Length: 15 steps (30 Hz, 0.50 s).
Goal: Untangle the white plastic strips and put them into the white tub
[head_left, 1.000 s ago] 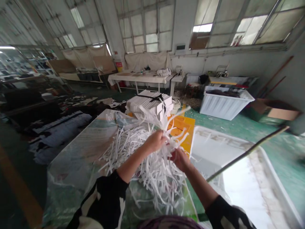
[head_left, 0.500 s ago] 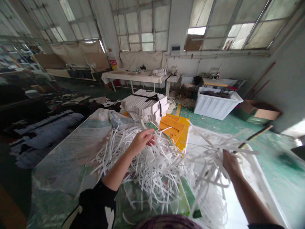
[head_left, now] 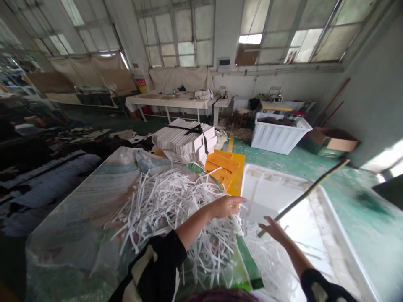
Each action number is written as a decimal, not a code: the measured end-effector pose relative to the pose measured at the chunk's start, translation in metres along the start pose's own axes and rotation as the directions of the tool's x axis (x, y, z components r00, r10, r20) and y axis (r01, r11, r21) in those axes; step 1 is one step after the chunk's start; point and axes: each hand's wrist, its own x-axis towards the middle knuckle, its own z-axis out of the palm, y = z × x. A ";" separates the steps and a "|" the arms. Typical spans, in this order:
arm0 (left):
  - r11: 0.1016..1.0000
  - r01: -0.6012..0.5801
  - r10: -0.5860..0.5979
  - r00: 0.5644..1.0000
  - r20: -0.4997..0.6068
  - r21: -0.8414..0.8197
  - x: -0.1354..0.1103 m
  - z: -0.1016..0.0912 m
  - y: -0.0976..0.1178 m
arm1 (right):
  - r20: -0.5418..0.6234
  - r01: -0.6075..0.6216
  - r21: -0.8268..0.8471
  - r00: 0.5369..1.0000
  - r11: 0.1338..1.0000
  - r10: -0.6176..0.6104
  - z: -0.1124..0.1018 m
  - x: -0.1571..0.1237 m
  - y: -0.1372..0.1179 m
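A tangled heap of narrow white strips (head_left: 176, 201) lies on a clear plastic sheet. My left hand (head_left: 227, 206) is over the heap's right edge, fingers pointing right, with nothing plainly held. Beside the heap, a white plastic bin (head_left: 270, 180) has more loose white strips (head_left: 272, 262) in its near left part. My right hand (head_left: 273, 229) hovers above these with thumb and fingers apart, holding nothing I can see. A long thin stick (head_left: 308, 193) slants across the bin, passing right by that hand; whether they touch I cannot tell.
Behind the heap stands a strapped stack of white pieces (head_left: 182, 138), beside orange plastic (head_left: 223, 165). Farther back are a white tub (head_left: 280, 136), a cardboard box (head_left: 333, 140) and a cloth-covered table (head_left: 163, 102). Grey bundles (head_left: 53, 180) lie at the left.
My right hand has let go of a bunch of white strips and moved left. My left hand has moved right and down, from above the heap to its right edge. The view has shifted slightly.
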 end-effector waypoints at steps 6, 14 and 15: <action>0.742 0.615 -0.485 0.767 -0.420 0.266 -0.042 -0.021 -0.105 | 0.218 0.208 -0.018 0.955 0.978 -0.199 0.119 0.022 -0.133; 0.490 0.861 -0.687 0.478 -0.548 0.137 -0.137 0.004 -0.185 | 0.458 0.272 -0.357 0.885 0.894 -0.086 0.170 0.001 -0.172; 0.478 0.870 -0.694 0.461 -0.553 0.125 -0.139 0.008 -0.190 | 0.464 0.276 -0.319 0.880 0.907 -0.104 0.166 0.003 -0.171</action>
